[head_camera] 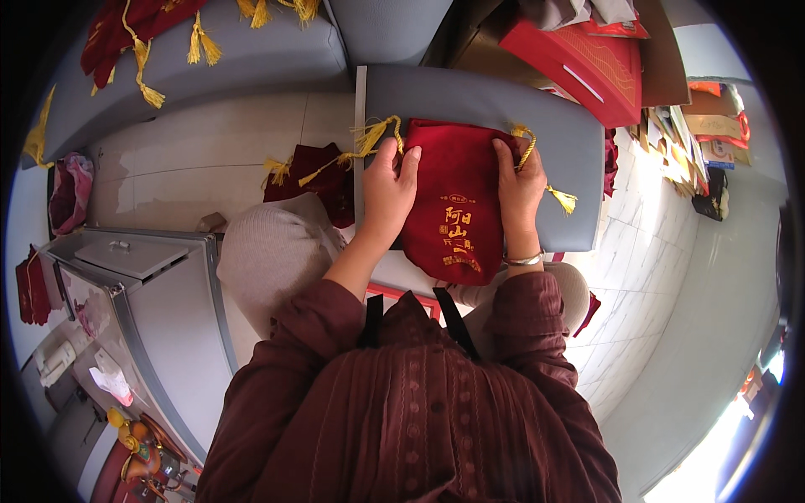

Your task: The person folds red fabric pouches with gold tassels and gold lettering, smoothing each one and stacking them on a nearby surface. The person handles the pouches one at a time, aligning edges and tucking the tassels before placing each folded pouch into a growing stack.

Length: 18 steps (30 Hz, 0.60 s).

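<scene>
A dark red velvet drawstring pouch (454,170) with gold printed writing lies over the near edge of a grey padded bench (434,91). Its lower end hangs toward my lap. My left hand (391,182) grips the pouch's left edge between thumb and fingers, beside a yellow cord with a tassel (371,137). On the opposite edge my right hand (523,179) pinches the cloth, thumb on top and fingers partly hidden. Another yellow cord (529,146) loops over those fingers, and a tassel (561,200) rests on the bench to the right.
More dark red pouches (314,179) lie low left of the bench. Others with yellow tassels cover a grey sofa seat (264,50) at upper left. A red box (578,69) stands beyond the bench's right end. A grey cabinet (170,295) is at my left; cardboard pieces (670,148) lean at right.
</scene>
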Each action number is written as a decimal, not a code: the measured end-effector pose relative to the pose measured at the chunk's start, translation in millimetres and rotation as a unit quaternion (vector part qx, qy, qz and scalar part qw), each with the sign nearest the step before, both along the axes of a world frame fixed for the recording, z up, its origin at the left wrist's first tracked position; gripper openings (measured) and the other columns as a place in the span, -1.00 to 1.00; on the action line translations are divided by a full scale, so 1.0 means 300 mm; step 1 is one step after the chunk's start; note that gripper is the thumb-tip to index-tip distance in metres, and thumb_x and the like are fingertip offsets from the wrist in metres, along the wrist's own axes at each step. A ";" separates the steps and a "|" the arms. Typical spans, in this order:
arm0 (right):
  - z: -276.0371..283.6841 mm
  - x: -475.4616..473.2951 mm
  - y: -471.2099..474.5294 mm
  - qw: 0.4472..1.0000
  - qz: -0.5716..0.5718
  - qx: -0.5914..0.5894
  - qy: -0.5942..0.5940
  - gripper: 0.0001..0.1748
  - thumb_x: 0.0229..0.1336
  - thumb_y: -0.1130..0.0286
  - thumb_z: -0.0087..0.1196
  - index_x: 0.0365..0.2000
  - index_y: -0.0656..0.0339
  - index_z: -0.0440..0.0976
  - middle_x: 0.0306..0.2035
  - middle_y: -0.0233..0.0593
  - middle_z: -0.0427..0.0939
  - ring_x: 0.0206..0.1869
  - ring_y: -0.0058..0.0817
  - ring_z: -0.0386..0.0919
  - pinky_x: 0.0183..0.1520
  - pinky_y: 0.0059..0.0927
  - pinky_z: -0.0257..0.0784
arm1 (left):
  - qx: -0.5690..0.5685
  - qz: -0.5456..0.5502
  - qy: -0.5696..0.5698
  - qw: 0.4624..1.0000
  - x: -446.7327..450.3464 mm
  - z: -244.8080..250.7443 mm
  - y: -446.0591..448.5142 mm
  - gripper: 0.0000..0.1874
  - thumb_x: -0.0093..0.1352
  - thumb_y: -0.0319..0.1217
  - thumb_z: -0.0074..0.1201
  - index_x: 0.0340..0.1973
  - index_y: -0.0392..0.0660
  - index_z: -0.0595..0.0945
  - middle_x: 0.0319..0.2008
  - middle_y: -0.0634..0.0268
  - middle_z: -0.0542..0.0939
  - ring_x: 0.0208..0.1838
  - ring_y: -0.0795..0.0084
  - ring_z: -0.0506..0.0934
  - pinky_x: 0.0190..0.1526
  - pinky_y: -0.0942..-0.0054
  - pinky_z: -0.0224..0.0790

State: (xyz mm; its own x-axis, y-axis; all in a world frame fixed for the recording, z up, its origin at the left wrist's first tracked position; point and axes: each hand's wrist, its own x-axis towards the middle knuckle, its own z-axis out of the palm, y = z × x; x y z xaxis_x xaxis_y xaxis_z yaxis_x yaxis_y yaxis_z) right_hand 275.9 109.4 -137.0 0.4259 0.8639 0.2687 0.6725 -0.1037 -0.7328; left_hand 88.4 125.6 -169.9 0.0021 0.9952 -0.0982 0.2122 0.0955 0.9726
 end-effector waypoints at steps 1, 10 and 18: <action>-0.005 0.001 0.004 1.000 0.000 0.000 0.001 -0.76 0.15 0.36 0.24 -0.27 0.32 0.50 -0.42 -0.10 0.50 -0.41 -0.15 0.47 -0.33 -0.23 0.38 | 0.001 0.004 -0.007 1.000 0.002 0.002 0.002 -0.78 0.46 -0.39 0.10 -0.34 -0.25 0.42 -0.54 0.44 0.41 -0.44 0.75 0.35 -0.39 0.66 0.24; -0.052 0.016 0.014 0.995 -0.016 -0.033 -0.095 -0.65 0.12 0.26 0.29 -0.40 0.31 0.39 -0.44 -0.11 0.47 -0.43 -0.10 0.43 -0.35 -0.18 0.36 | -0.030 -0.005 0.013 0.999 -0.001 0.020 0.015 -0.78 0.43 -0.38 0.14 -0.34 -0.26 0.46 -0.56 0.40 0.50 -0.47 0.74 0.34 -0.43 0.62 0.23; -0.053 0.009 0.013 0.994 -0.019 -0.054 -0.098 -0.66 0.11 0.23 0.29 -0.33 0.27 0.43 -0.39 -0.13 0.51 -0.37 -0.12 0.49 -0.31 -0.19 0.41 | -0.008 0.009 0.052 0.999 0.006 0.054 0.024 -0.65 0.42 -0.26 0.13 -0.46 -0.25 0.39 -0.71 0.28 0.35 -0.64 0.51 0.21 -0.55 0.43 0.13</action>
